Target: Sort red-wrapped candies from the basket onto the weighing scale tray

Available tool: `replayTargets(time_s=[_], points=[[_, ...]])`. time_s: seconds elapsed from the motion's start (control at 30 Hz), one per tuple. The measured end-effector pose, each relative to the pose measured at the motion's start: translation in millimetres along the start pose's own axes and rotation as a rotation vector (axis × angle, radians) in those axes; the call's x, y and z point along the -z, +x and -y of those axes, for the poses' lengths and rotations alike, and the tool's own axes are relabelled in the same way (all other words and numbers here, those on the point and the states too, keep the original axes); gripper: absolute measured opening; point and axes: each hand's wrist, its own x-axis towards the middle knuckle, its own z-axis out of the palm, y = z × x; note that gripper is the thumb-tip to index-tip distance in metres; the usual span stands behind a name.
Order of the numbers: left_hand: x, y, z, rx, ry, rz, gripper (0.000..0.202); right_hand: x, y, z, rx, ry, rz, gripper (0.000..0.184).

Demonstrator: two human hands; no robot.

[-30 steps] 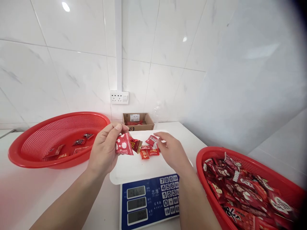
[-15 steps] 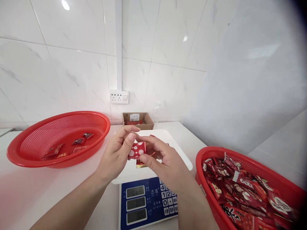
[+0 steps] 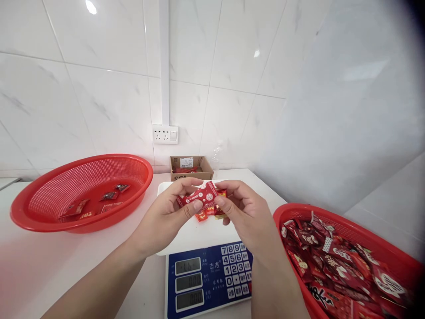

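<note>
Head view: the left hand (image 3: 166,217) and right hand (image 3: 247,215) each pinch one end of a small red foil sweet packet with white dots (image 3: 201,195), held above the white plastic scale tray (image 3: 186,237) at 12 o'clock. A full red plastic mesh basket (image 3: 278,213) sits at 4 o'clock and a sparse red plastic mesh basket (image 3: 49,219) at 9 o'clock.

Open counter (image 3: 49,261) lies between the left basket (image 3: 66,181) and the scale (image 3: 212,277). The right basket (image 3: 395,259) stands just beside the scale; the left hand (image 3: 166,217) and right hand (image 3: 249,217) block its tray.
</note>
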Motion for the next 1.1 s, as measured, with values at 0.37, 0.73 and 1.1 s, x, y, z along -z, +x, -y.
replayTargets(time_s=[0.37, 0.73, 1.1], points=[[-6.2, 11.4, 16.2, -0.073, 0.759, 0.160, 0.010, 21.5, -1.2, 4.4, 0.307, 0.091, -0.338, 0.016], [-6.5, 7.4, 31.7, -0.211, 1.015, 0.554, 0.024, 16.3, -2.9, 4.2, 0.314, 0.089, -0.299, 0.013], [-9.0, 6.6, 28.5, -0.112, 1.012, 0.639, 0.050, 14.2, -4.7, 0.8, 0.280, 0.078, -0.266, 0.012]])
